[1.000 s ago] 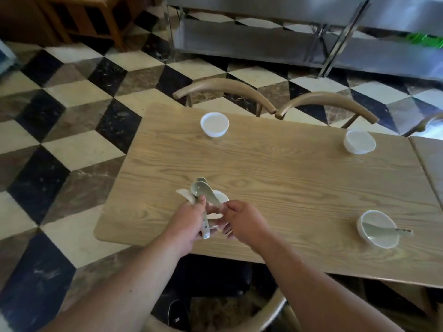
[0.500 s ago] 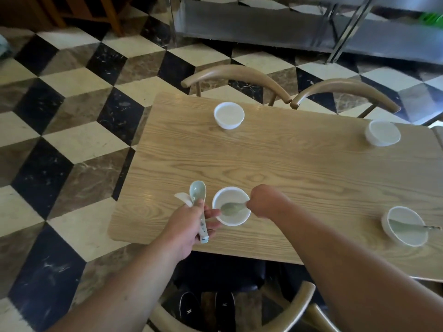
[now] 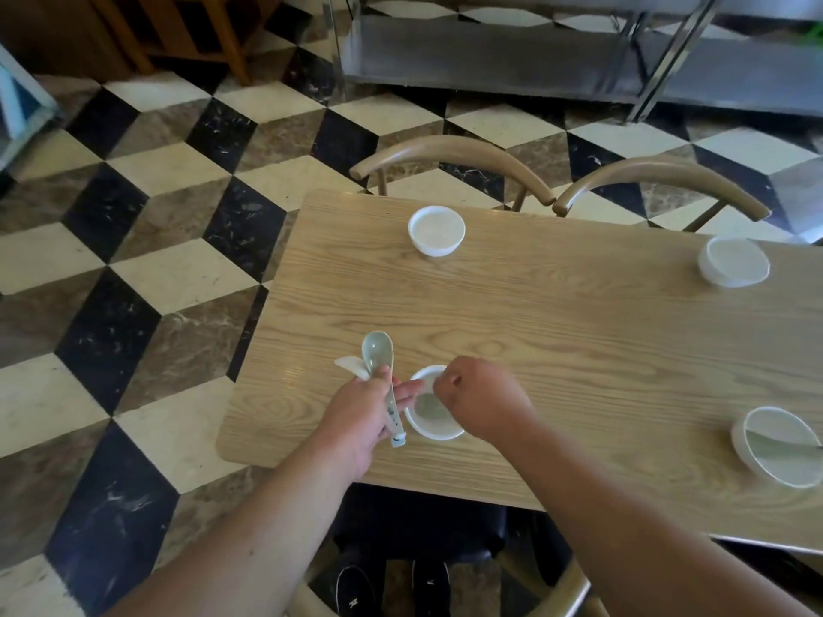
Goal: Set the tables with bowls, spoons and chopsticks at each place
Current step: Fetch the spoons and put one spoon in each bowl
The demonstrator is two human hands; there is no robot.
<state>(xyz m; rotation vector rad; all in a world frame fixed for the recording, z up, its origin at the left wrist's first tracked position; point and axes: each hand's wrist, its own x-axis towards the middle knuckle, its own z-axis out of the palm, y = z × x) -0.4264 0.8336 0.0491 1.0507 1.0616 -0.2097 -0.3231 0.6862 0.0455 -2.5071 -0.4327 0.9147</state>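
Observation:
On the wooden table (image 3: 556, 327), my left hand (image 3: 360, 416) grips two spoons by their handles, a pale green one (image 3: 377, 354) and a white one (image 3: 351, 365), scoops pointing away from me. Just to its right, my right hand (image 3: 481, 398) hovers with curled fingers over the near-left white bowl (image 3: 427, 431). A pale spoon's scoop (image 3: 429, 409) lies inside that bowl, and its handle is hidden under my fingers. The near-right bowl (image 3: 777, 445) holds a spoon (image 3: 788, 447). Two far bowls (image 3: 436, 229) (image 3: 734, 262) stand with nothing in them.
Two curved wooden chairs (image 3: 454, 162) (image 3: 659, 180) are tucked in at the far side, and another chair back (image 3: 561, 590) is below me. A steel rack (image 3: 534, 51) stands beyond on the checkered floor. A second table (image 3: 775, 545) adjoins at the right.
My right hand took one spoon from the bundle in my left hand and lowered it into the near-left bowl. My left hand stayed beside the bowl with the other spoons.

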